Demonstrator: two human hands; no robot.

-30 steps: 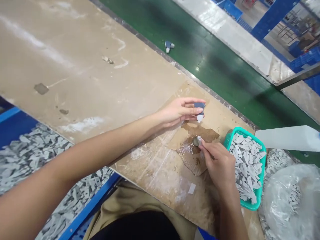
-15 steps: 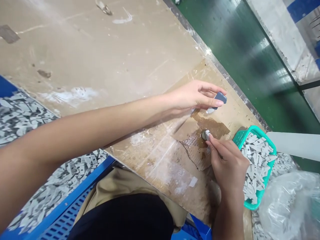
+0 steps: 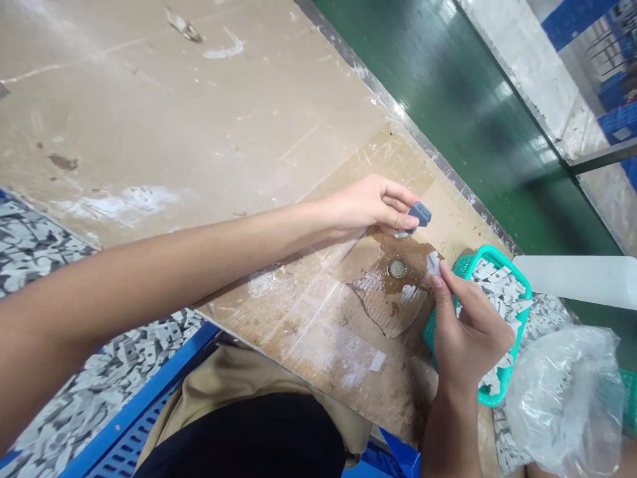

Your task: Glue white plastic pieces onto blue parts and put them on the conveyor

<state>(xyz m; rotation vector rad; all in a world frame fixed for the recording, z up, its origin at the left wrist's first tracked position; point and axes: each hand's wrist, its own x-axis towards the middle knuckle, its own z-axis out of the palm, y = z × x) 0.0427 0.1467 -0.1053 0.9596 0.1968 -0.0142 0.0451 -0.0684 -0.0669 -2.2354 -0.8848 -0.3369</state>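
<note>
Both hands are closed on small parts above the bench (image 3: 174, 106). Left hand (image 3: 365, 202) grips a blue-grey part (image 3: 421, 214) between thumb and fingers, its far end jutting beyond the fingertips; a pale bit shows just under it. Right hand (image 3: 470, 325) pinches a small white piece (image 3: 432, 263) between thumb and forefinger, held up and apart from the blue-grey part.

The round dish (image 3: 397, 268) sits on a wet, brown-stained patch of the bench, below the left fingertips and to the left of the white piece — neither hand touches it. A torn, ridged sheet (image 3: 393, 318) lies just on the near side of the dish, and a white scrap (image 3: 377, 361) rests nearer the bench's front edge.

Counted up, there is one blue-grey part in the left hand, one white piece in the right, and one round dish. One green basket (image 3: 462, 265) stands beside and partly behind the right hand, filled with pale pieces (image 3: 490, 275) too many and too overlapped to count. One clear plastic bag (image 3: 562, 392) lies to the right of that basket, and one long white object (image 3: 577, 279) extends from near its far corner to the right. At the left, below the bench edge, a blue crate (image 3: 149, 392) holds a broad heap of grey and white pieces (image 3: 124, 372) — again beyond counting. A green strip (image 3: 448, 113) runs along the bench's far side.
</note>
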